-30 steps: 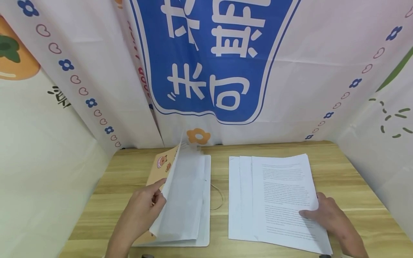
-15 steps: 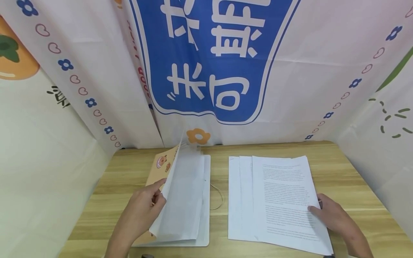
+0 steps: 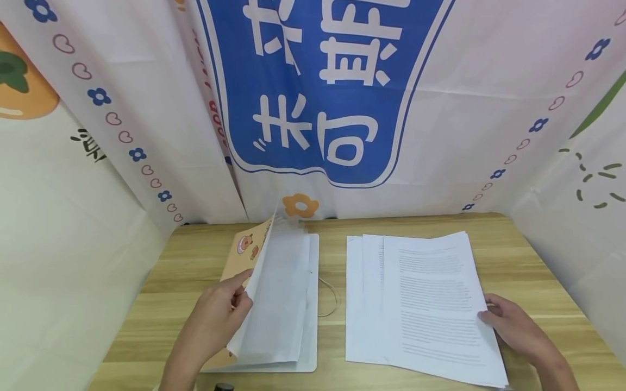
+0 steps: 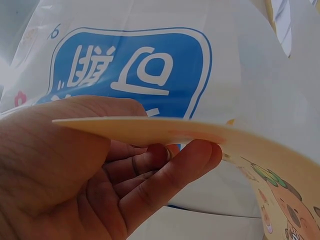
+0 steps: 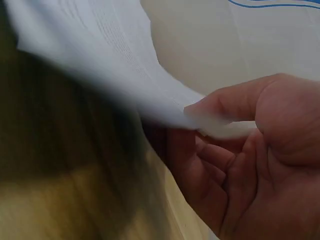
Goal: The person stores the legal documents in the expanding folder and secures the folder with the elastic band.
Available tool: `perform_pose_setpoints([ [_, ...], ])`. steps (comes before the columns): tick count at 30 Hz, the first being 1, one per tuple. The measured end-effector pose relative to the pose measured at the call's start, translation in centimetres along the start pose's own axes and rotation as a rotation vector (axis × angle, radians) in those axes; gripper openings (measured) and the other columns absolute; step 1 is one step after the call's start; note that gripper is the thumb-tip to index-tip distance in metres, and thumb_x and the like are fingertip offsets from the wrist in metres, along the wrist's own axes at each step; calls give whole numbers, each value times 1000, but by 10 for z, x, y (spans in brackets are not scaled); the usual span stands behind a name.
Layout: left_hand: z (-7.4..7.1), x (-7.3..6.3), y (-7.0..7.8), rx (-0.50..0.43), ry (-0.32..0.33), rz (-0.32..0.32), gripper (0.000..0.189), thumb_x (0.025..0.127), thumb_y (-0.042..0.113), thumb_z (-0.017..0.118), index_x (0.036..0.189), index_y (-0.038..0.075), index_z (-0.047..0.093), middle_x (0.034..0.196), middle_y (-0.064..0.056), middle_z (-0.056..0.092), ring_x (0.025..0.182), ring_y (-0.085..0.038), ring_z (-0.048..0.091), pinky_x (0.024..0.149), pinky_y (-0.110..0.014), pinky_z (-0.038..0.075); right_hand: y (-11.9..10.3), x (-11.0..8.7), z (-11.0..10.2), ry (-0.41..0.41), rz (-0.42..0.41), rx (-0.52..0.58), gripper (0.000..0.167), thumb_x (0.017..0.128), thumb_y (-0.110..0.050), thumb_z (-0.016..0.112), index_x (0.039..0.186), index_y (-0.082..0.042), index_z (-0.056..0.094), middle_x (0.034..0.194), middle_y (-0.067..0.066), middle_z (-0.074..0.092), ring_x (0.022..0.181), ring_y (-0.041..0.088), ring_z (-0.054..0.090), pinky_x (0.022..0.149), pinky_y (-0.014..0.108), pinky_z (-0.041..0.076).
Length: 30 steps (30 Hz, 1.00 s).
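Observation:
On the left of the head view lies a file folder [image 3: 280, 304] with an orange cartoon-print cover and translucent inner sleeves. Its front cover [image 3: 243, 255] is raised, and my left hand [image 3: 215, 315] pinches the edge between thumb and fingers. In the left wrist view the bent cover [image 4: 200, 131] crosses my left hand [image 4: 135, 170]. To the right lies a stack of printed paper sheets [image 3: 430, 304], fanned out sideways. My right hand [image 3: 513, 326] pinches the stack's right edge; in the right wrist view the paper edge [image 5: 170, 107] sits between thumb and fingers.
A thin elastic cord [image 3: 335, 298] loops out from the folder's right side onto the wooden table [image 3: 332, 347]. White printed cloth [image 3: 440, 163] hangs behind the table and along both sides. A small dark object [image 3: 224, 386] shows at the bottom edge.
My right hand has slid rightward, its thumb moving from the printed page to the paper's edge. The upper sheets have shifted slightly. My left hand and the folder stay put.

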<state>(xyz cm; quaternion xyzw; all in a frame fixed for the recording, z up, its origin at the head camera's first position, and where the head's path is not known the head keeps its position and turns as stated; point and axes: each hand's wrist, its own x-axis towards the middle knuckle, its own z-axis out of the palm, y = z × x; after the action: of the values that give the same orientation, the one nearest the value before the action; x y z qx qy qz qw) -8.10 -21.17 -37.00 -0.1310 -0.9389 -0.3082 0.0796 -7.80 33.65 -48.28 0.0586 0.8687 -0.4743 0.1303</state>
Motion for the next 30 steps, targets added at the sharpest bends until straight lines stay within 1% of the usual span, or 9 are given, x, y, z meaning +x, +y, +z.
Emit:
perform_pose_setpoints([
  [3, 0, 0, 0, -4, -3, -2, 44, 89, -5, 55, 132, -6, 65, 67, 9, 47, 54, -4, 41, 49, -25, 39, 0, -1, -3, 32, -25, -28, 46, 106, -9, 50, 143, 17, 41, 117, 25, 67, 92, 20, 67, 74, 30, 53],
  [6, 0, 0, 0, -6, -5, 1, 44, 89, -5, 55, 132, -6, 65, 68, 9, 47, 55, -4, 41, 50, -25, 39, -1, 0, -6, 37, 2, 13, 50, 106, -12, 52, 145, 16, 38, 119, 24, 66, 91, 18, 67, 73, 30, 55],
  [10, -1, 0, -1, -6, 0, 12, 43, 89, -6, 55, 131, -7, 65, 67, 9, 47, 55, -3, 42, 50, -24, 40, -2, -1, -7, 24, 45, 101, 57, 107, -15, 54, 150, 15, 31, 125, 28, 62, 92, 18, 67, 74, 33, 56],
  [14, -1, 0, -1, -13, 2, 14, 43, 89, -6, 55, 131, -7, 65, 67, 9, 47, 54, -3, 41, 49, -24, 39, -3, -3, -5, 40, 36, 131, 63, 106, -22, 57, 152, 13, 30, 128, 30, 61, 92, 17, 68, 75, 32, 56],
  [17, -1, 0, 0, -16, 0, 12, 43, 89, -6, 55, 131, -7, 65, 67, 9, 47, 54, -3, 41, 49, -24, 39, -5, -3, -1, 51, 23, 194, 65, 106, -25, 58, 152, 12, 31, 124, 27, 63, 88, 21, 70, 70, 37, 58],
  [21, -2, 0, 0, -13, -3, 9, 43, 89, -6, 55, 131, -7, 65, 67, 9, 47, 54, -3, 41, 48, -24, 39, -10, -2, 8, 54, 5, 285, 66, 105, -24, 59, 153, 12, 31, 120, 25, 64, 84, 29, 72, 66, 43, 59],
  [24, -3, 0, 0, -10, -5, 3, 43, 90, -5, 55, 131, -7, 65, 66, 9, 47, 53, -3, 41, 48, -24, 38, -14, 1, 16, 56, -6, 300, 66, 105, -26, 60, 153, 11, 32, 122, 26, 64, 84, 30, 72, 66, 44, 60],
  [28, -3, 0, 1, -12, -8, -4, 42, 90, -5, 54, 131, -6, 65, 66, 9, 47, 52, -3, 40, 48, -24, 38, -23, 7, 28, 25, -17, 327, 66, 106, -28, 58, 154, 9, 32, 123, 28, 61, 86, 34, 72, 67, 47, 60],
  [30, -3, 1, 1, -15, -11, -3, 42, 90, -4, 54, 131, -5, 66, 66, 9, 46, 52, -3, 39, 48, -25, 37, -27, 10, 35, 12, -16, 335, 65, 106, -29, 58, 154, 8, 34, 120, 26, 62, 86, 34, 71, 67, 47, 60],
])
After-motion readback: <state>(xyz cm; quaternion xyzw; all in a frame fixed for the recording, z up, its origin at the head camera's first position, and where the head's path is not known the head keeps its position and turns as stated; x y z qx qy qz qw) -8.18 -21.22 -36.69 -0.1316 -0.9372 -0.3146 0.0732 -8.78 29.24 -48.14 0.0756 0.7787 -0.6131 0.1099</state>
